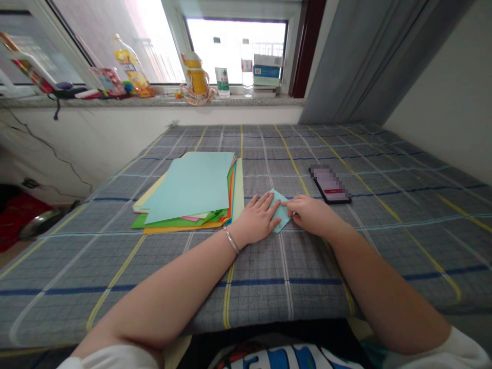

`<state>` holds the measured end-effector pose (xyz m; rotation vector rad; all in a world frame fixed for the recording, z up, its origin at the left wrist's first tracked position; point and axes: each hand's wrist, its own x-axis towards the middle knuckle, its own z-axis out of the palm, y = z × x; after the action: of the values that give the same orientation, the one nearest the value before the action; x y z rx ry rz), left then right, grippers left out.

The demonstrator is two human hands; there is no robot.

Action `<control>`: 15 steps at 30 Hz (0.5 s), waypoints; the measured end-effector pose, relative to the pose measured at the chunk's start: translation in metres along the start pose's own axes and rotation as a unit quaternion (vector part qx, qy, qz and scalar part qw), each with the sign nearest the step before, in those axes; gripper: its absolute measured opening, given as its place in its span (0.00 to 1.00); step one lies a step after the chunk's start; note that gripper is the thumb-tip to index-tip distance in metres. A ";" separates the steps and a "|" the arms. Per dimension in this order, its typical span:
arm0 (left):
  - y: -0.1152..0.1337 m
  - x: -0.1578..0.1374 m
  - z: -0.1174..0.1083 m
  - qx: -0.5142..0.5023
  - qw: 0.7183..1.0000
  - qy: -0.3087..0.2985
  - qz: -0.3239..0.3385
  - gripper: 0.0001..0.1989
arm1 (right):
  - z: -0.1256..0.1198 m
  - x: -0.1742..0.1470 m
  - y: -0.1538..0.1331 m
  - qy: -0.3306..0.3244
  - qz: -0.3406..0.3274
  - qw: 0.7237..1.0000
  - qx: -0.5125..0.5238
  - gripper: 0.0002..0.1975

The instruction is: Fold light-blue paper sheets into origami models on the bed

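A small folded piece of light blue paper (282, 218) lies on the plaid cloth between my hands. My left hand (257, 219), with a silver bangle at the wrist, rests flat over the paper's left part, fingers spread. At the paper's right edge, my right hand (309, 214) has its fingers curled in, with the index fingertip and thumb touching the paper. Whether they pinch the edge or only press on it is hard to see. Close to my left hand lies a stack of coloured paper (192, 184), light blue on top with green, orange and yellow edges showing.
A phone (329, 184) lies beyond my right hand on the plaid cloth (384, 225). Along the windowsill (261, 101) stand a juice bottle (132, 66), a yellow drinking cup (198, 77), a tube (222, 82), a clear bottle (246, 66) and boxes (266, 74).
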<state>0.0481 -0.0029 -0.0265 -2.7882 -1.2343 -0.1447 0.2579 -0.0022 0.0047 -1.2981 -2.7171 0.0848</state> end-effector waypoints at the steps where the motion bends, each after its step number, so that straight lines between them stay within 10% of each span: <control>1: 0.000 0.000 -0.001 0.000 1.000 -0.005 0.000 0.29 | 0.000 0.000 0.000 0.000 0.001 1.000 -0.001 0.09; 15: 0.003 0.002 0.000 0.006 1.000 -0.017 -0.004 0.29 | -0.008 0.001 -0.022 -0.026 0.134 0.989 -0.065 0.08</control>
<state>0.0520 -0.0031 -0.0263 -2.7870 -1.2499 -0.0915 0.2413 -0.0151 0.0151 -1.7145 -2.6109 -0.0340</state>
